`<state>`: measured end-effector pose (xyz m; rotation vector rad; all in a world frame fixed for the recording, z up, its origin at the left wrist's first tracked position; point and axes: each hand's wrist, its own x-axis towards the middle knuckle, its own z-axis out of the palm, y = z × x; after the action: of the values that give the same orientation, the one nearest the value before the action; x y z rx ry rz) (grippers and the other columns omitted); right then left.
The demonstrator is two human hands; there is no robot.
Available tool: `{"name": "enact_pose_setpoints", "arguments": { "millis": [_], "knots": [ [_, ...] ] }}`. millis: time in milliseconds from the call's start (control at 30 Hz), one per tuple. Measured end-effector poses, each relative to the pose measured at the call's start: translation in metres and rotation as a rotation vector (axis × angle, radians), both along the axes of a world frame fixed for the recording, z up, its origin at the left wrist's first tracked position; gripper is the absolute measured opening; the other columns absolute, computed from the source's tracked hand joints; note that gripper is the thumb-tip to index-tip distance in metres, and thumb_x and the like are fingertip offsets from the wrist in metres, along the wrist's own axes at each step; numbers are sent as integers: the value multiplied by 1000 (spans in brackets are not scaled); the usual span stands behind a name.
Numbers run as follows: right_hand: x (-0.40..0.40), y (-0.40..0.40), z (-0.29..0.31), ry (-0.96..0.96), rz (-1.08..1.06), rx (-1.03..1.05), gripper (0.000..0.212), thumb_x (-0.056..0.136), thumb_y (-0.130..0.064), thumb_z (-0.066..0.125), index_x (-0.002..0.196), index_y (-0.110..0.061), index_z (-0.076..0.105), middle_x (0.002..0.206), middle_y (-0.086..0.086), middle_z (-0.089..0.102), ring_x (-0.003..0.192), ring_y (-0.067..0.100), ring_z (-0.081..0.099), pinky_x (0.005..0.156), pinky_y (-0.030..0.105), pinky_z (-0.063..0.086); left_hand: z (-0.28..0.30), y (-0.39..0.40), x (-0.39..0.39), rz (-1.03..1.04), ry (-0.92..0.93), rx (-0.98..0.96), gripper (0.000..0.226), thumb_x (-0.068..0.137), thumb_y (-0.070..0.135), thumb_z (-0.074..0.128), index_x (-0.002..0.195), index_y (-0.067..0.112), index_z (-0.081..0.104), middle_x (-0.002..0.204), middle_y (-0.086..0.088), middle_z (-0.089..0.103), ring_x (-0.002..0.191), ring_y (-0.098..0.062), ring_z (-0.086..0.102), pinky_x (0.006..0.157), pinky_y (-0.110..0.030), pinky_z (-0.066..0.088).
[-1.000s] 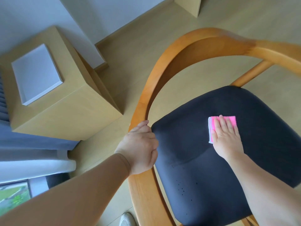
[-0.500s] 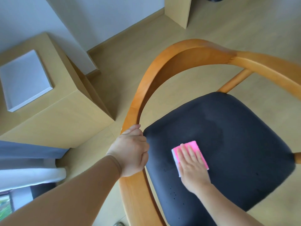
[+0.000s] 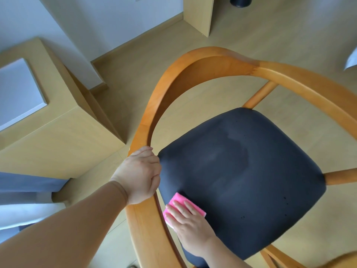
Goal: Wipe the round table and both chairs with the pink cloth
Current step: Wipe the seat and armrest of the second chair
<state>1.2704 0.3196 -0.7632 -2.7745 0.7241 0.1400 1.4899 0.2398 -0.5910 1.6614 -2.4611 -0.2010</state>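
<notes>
Pink cloth (image 3: 181,206) — folded flat, white edge showing — lies on the chair (image 3: 241,182) seat's near-left corner. Right hand (image 3: 190,227) presses it, fingers straight. Left hand (image 3: 138,178) grips the wooden armrest — fingers curled.

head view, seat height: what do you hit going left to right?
Wooden cabinet → left hand gripping the chair's armrest → pink cloth under the right hand → dark seat cushion → wooden strut.
</notes>
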Motion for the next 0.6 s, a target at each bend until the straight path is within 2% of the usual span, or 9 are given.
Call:
{"name": "enact_pose_setpoints", "arguments": {
  "millis": [67,200,300,400,467,600],
  "knots": [
    [-3,-6,1,0,18,-15,52,90,-29,46,140,-19,41,149,0,38,143,27,27,117,45,12,0,1,0,-2,-1,-2,37,83,21,35,62,18,66,70,3,64,72,-20,59,106,-35,40],
    [-15,-16,6,27,25,16,53,94,-34,40,144,-17,33,152,3,33,143,27,24,117,47,20,0,0,1,-3,21,-5,35,82,19,35,60,16,62,65,0,59,67,-23,54,95,-39,47],
    [-33,-29,9,60,-8,-1,55,94,-37,36,145,-16,34,152,5,34,143,29,27,117,48,22,-1,0,1,-11,27,-10,36,83,19,35,60,15,62,65,0,58,67,-22,53,94,-39,47],
    [-53,-45,8,95,-5,-47,59,92,-39,31,144,-14,38,151,9,37,141,31,30,115,47,18,-2,-1,1,-14,32,-18,37,84,20,33,60,15,62,65,0,59,67,-23,54,96,-40,47],
    [-67,-56,5,108,-8,-71,60,93,-39,30,145,-12,36,152,11,35,143,32,26,115,47,15,-2,-1,1,-17,34,-21,37,83,19,32,59,16,60,65,0,59,68,-23,54,96,-40,46],
    [-96,-80,2,148,-87,-125,62,90,-30,31,148,-7,30,153,13,33,144,35,22,117,49,13,-2,0,2,-25,39,-19,35,83,18,33,59,16,59,64,0,57,67,-24,52,95,-39,46]
  ]
}}
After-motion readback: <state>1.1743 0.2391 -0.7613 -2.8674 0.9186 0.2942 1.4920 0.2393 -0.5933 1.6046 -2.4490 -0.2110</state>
